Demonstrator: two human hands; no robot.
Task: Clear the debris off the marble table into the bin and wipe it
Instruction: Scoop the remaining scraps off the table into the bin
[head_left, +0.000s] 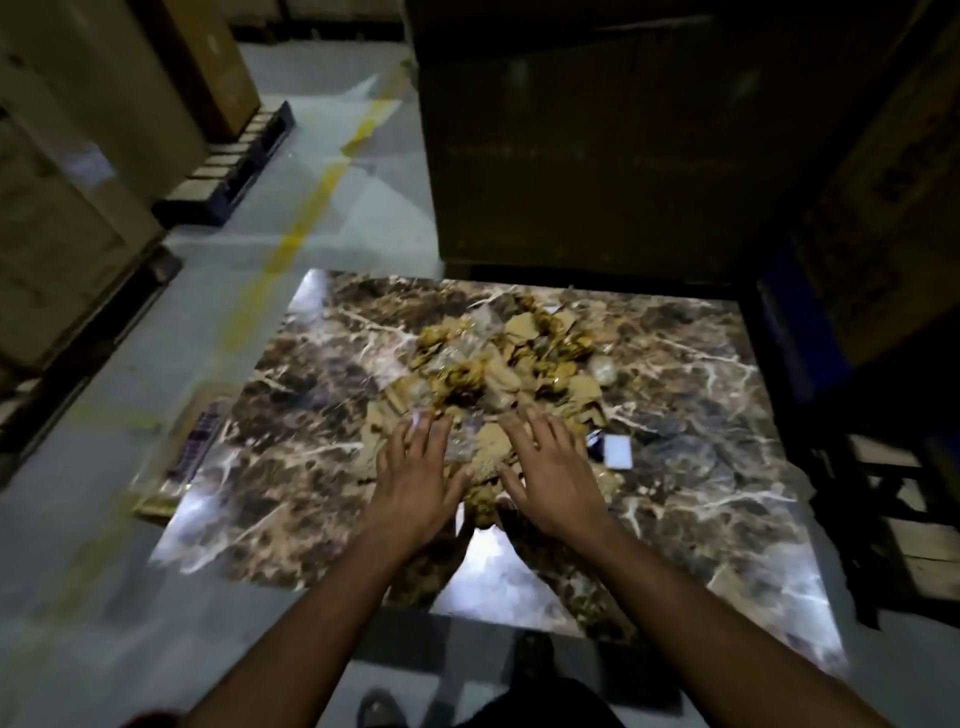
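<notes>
Dim warehouse floor, glossy brown-veined marble table (322, 415). Left hand (415, 486) and right hand (553, 480) flat, fingers spread, pressing the near edge of mid-table debris (498, 358): tan cardboard scraps, crumpled yellowish bits, clear plastic. No legible writing.

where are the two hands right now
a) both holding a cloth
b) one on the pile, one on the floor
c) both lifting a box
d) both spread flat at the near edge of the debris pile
d: the left hand and right hand lie side by side with straight, spread fingers on the near edge of the debris pile on the table, holding nothing.
</notes>
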